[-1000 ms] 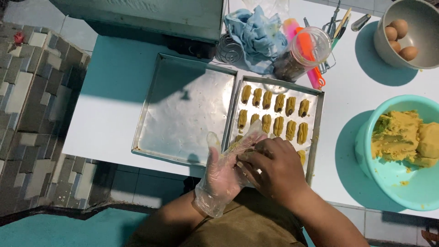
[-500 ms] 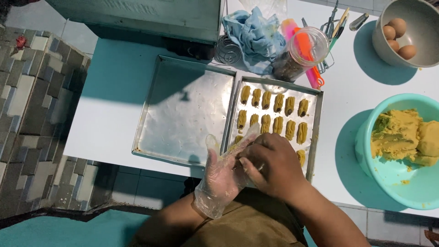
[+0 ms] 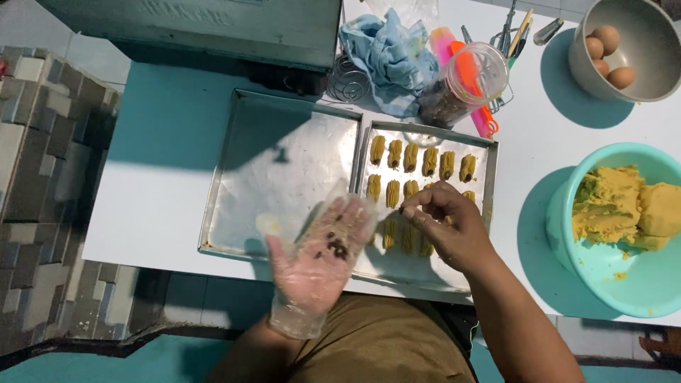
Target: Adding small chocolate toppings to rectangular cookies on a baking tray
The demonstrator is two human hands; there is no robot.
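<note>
My left hand (image 3: 319, 259) wears a clear plastic glove and lies palm up over the near edge of the trays, with several small dark bits (image 3: 336, 246) resting in the palm. My bare right hand (image 3: 448, 225) hovers over the right baking tray (image 3: 489, 177), thumb and forefinger pinched on one dark bit. That tray holds rows of ridged yellow dough pieces (image 3: 418, 159); some are hidden under my right hand. The left baking tray (image 3: 284, 170) beside it is greased and bare.
A turquoise bowl of yellow dough (image 3: 624, 227) stands at the right. A grey bowl of eggs (image 3: 624, 50) is at the back right. A clear jar (image 3: 461, 81), a blue cloth (image 3: 386, 53), tools and a metal oven (image 3: 206, 28) line the back.
My hands have come apart: the right hand lifted off the gloved palm and moved right over the dough rows, and the left palm now lies uncovered, showing the dark bits.
</note>
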